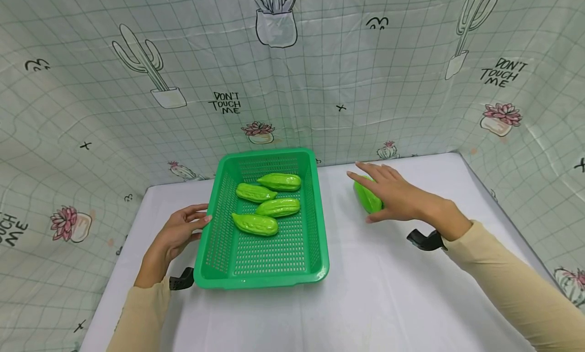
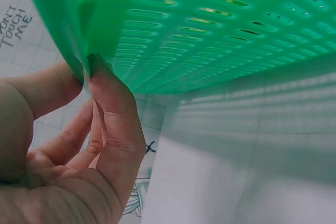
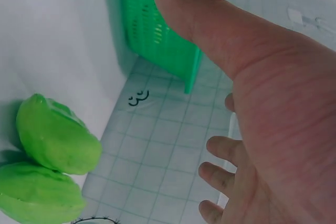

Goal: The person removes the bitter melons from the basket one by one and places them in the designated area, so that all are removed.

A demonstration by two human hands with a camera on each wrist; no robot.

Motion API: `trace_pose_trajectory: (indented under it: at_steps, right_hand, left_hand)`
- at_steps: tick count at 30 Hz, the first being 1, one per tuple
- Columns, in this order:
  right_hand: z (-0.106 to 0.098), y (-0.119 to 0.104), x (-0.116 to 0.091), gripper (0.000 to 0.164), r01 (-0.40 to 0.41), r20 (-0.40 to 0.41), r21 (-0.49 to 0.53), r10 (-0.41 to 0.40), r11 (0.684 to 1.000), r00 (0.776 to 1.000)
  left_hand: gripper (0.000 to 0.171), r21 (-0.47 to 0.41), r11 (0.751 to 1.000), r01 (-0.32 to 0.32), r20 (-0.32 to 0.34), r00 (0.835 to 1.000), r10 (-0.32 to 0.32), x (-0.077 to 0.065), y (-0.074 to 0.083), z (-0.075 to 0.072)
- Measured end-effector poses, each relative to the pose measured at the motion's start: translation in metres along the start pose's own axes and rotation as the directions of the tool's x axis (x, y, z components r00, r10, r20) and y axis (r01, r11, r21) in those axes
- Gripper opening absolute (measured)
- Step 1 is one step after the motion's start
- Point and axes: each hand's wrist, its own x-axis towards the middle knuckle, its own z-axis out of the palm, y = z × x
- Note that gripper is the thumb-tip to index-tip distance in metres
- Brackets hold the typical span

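My left hand [image 1: 180, 231] pinches the left rim of a green perforated plastic basket [image 1: 322, 240] between thumb and index finger, clearly seen in the left wrist view, where the basket wall [image 2: 105, 24] rises above the fingers. Inside the basket lie several light-green bitter gourds [image 1: 255, 224] with ridged skin. On the right, my right hand [image 1: 397, 194] hovers with fingers spread over a green bitter gourd [image 1: 367, 195] that it partly covers. From the right wrist, two bitter gourds [image 3: 58, 135] show side by side on the table, apart from the thumb and fingers.
A white cloth covers the table [image 1: 356, 291]. Behind it and at both sides hangs a grid-patterned curtain [image 1: 311, 88] printed with cacti and lettering. Black wrist mounts [image 1: 426, 240] sit under both wrists.
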Motion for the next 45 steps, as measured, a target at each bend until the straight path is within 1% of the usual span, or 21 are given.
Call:
trace_pose_trajectory:
  at_steps: [5,13,20,28,39,45]
  right_hand:
    - [0.0,-0.007,0.001,0.108,0.008,-0.002,0.007,-0.008,1.0,1.0]
    - [-0.001,-0.016,0.002,0.109,0.031,-0.003,-0.016,-0.031,0.999,1.0]
    - [0.0,-0.024,0.005,0.109,0.049,-0.004,-0.016,-0.049,0.999,0.999]
    - [0.001,-0.03,0.008,0.108,0.069,-0.005,-0.052,-0.069,0.996,0.998]
    - [0.002,-0.038,0.013,0.108,0.11,-0.015,-0.068,-0.111,0.992,0.994]
    - [0.002,-0.045,0.018,0.109,0.135,-0.007,-0.072,-0.136,0.988,0.991]
  left_hand:
    - [0.059,0.001,1.0,0.0,0.0,1.0,0.0,-0.001,0.001,0.0]
    - [0.059,0.001,1.0,0.003,-0.003,1.0,-0.003,-0.001,0.0,0.001]
    - [0.059,0.001,1.0,-0.001,0.003,1.0,0.001,-0.001,0.0,0.0]
    - [0.059,0.0,1.0,-0.003,0.006,1.0,0.003,-0.001,-0.001,0.0]
    - [0.059,0.001,1.0,0.001,-0.001,1.0,-0.001,0.0,-0.001,0.001]
    - [0.059,-0.003,1.0,0.001,-0.004,1.0,-0.001,0.0,0.0,0.001]
